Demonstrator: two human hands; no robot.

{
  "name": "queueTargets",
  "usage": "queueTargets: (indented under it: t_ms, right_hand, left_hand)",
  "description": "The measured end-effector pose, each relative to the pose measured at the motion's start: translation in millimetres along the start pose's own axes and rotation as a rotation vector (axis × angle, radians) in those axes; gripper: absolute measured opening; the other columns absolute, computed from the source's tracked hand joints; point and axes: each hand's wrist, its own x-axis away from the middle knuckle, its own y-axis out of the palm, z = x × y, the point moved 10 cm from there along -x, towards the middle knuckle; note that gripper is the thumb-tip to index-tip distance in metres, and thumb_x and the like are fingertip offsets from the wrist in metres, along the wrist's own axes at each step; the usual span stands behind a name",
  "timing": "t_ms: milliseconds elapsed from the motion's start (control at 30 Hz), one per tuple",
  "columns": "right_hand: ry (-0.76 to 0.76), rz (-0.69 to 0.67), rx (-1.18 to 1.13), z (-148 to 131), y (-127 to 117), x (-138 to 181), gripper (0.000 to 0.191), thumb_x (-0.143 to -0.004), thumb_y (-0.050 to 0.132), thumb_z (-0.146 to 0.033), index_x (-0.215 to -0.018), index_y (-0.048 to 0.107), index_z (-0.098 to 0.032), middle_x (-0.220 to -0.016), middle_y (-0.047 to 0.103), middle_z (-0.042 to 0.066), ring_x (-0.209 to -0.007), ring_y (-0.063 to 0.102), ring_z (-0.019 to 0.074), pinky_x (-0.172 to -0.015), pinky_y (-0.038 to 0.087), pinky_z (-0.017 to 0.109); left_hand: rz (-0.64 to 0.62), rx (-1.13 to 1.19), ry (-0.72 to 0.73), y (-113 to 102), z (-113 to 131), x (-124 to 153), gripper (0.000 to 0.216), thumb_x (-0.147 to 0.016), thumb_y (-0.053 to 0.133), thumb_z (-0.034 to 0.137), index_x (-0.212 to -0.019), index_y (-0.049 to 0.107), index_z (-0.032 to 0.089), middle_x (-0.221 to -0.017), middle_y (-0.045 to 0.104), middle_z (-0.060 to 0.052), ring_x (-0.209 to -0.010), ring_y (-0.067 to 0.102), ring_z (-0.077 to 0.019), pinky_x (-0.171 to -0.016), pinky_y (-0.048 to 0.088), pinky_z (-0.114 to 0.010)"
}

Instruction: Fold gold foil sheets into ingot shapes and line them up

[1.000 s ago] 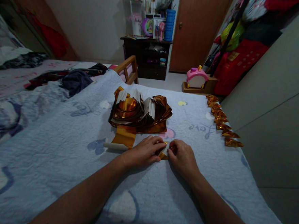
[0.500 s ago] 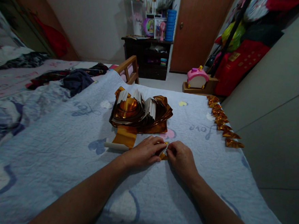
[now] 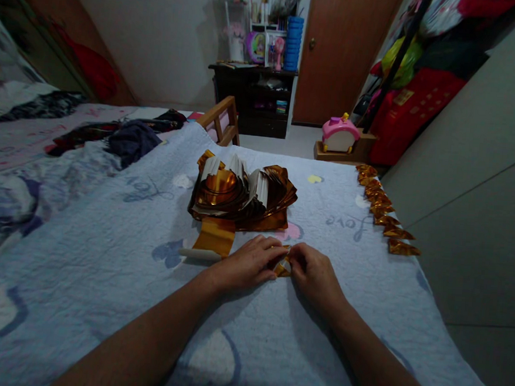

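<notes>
Both hands meet over a small folded gold paper [image 3: 283, 269] on the light blue quilt [image 3: 102, 264]. My left hand [image 3: 248, 263] presses down on its left side with fingers closed over it. My right hand [image 3: 316, 273] pinches its right edge. Just beyond the hands lies a heap of gold foil sheets [image 3: 240, 195] with white backs showing. A single gold sheet [image 3: 214, 237] curls over a white roll [image 3: 200, 252] to the left of my left hand.
A row of several folded gold pieces [image 3: 384, 210] lines the bed's right edge beside a grey wall. Dark clothes [image 3: 129, 137] lie at the back left. A wooden chair [image 3: 221, 120], a dark shelf unit [image 3: 257, 99] and a pink toy [image 3: 338, 134] stand beyond the bed.
My right hand has slid slightly left and closed in on the paper, covering more of it. The white face of the paper seen earlier is now folded under.
</notes>
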Motion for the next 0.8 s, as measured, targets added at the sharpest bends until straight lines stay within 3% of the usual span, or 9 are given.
queueTargets:
  t_ms: [367,567,800]
  right_hand:
    - [0.069,-0.019,-0.118,10,-3,-2,0.010,-0.081,0.053,-0.012,-0.084,0.056,-0.021,-0.076,0.066,0.000,-0.068,0.060,0.0161,-0.066,0.042,0.027]
    - [0.002,0.040,0.073,18,-18,-7,0.011,-0.084,0.055,-0.012,-0.082,0.064,-0.019,-0.083,0.065,0.005,-0.082,0.057,0.0209,-0.077,0.041,0.032]
    - [-0.023,0.016,0.197,18,-9,-7,0.009,-0.084,0.068,-0.015,-0.086,0.072,-0.022,-0.096,0.065,0.007,-0.099,0.052,0.0266,-0.087,0.036,0.040]
  left_hand:
    - [-0.003,-0.070,0.059,1,3,-1,0.044,-0.088,0.070,0.017,-0.131,0.063,0.027,-0.134,0.061,-0.008,-0.125,0.052,-0.0276,-0.107,0.043,-0.045]
    - [0.021,-0.098,0.082,0,6,-2,0.039,-0.087,0.070,0.015,-0.125,0.066,0.026,-0.134,0.061,-0.007,-0.124,0.053,-0.0273,-0.106,0.043,-0.045]
    - [0.025,-0.086,0.088,1,4,-1,0.044,-0.088,0.070,0.016,-0.130,0.063,0.026,-0.132,0.063,-0.006,-0.122,0.054,-0.0267,-0.104,0.044,-0.044]
